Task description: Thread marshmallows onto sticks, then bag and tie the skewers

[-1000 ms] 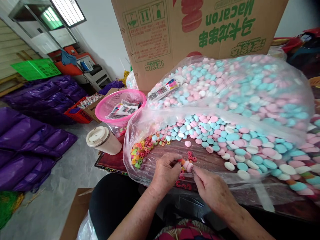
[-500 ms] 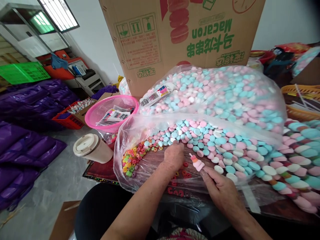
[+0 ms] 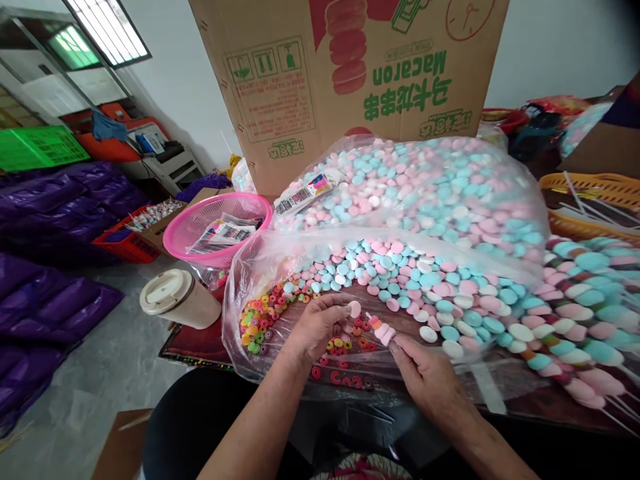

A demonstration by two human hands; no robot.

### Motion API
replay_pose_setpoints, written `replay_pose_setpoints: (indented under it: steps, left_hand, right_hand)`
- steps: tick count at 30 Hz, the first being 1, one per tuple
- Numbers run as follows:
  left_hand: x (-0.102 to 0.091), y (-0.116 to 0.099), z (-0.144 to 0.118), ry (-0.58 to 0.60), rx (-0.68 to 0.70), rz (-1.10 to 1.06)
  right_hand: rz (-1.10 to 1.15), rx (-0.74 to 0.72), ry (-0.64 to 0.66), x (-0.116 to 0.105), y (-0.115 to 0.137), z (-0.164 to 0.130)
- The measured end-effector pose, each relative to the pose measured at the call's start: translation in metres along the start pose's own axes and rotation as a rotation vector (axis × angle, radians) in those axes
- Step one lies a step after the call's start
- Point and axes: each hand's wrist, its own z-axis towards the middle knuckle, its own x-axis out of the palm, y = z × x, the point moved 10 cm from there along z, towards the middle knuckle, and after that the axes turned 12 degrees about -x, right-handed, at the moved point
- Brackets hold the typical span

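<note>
A pale pink candy disc is sitting pinched upright, just beside the tip of a tilted skewer that is carrying pink discs and an orange ring.

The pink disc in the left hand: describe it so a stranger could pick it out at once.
Start at the big Macaron carton, then drop to the clear bag spilling pastel discs in front of it. At its near edge the left hand pinches one pink disc, lifted clear of the pile, just left of the part-filled stick.
</note>
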Motion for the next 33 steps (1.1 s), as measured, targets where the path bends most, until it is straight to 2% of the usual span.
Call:
replay_pose_setpoints:
  steps: [2, 5, 10, 19, 23, 28, 30, 33]
  left_hand:
    - [0.004, 0.006, -0.013, 0.088, -0.053, -0.263]
    - [0.004, 0.004, -0.024, 0.104, -0.044, -0.348]
    - [0.002, -0.005, -0.028, 0.064, 0.016, -0.328]
    - [0.018, -0.002, -0.031, 0.069, -0.026, -0.219]
    - [0.012, 0.0, -0.027, 0.007, -0.005, -0.191]
    - [0.014, -0.003, -0.026, -0.051, 0.052, -0.027]
    - [0.014, -0.012, -0.029, -0.116, 0.154, 0.124]
    - [0.014, -0.029, -0.039, -0.284, 0.34, 0.425]
  right_hand:
    - [-0.005, 0.01, 0.008, 0.001, 0.003, 0.0]
    - [-0.014, -0.016, -0.002, 0.003, 0.011, 0.002]
    - [-0.042, -0.068, -0.028, 0.0, 0.022, 0.003]
    - [-0.18, -0.026, 0.03, -0.005, 0.022, 0.003]
    - [-0.185, -0.015, 0.042, -0.003, 0.021, 0.003]
    - [-0.226, 0.028, 0.1, 0.002, 0.013, 0.001]
    - [-0.249, 0.043, 0.145, 0.006, 0.01, 0.001]
    - [-0.278, 0.058, 0.206, 0.014, 0.007, 0.0]
